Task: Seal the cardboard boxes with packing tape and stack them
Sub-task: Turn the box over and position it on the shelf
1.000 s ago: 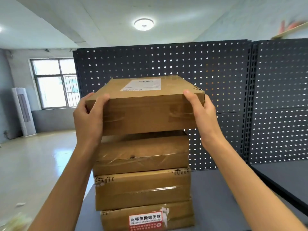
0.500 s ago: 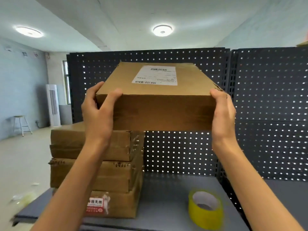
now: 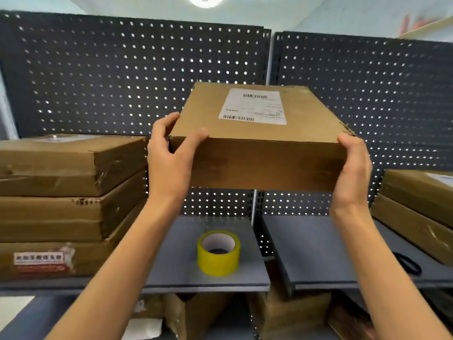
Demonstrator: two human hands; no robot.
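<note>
While each hand — left hand (image 3: 169, 158), right hand (image 3: 353, 165) — grips the box (image 3: 257, 143) (airborne), shelf (image 3: 311, 251) beneath lies bare.

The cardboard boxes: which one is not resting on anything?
The box with the white shipping label, held in the air by the left hand and right hand above the yellow tape roll. The others lie in stacks.

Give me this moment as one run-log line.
left hand: grips box corner | right hand: grips other end | box: in air above shelf | tape roll: on shelf
</note>
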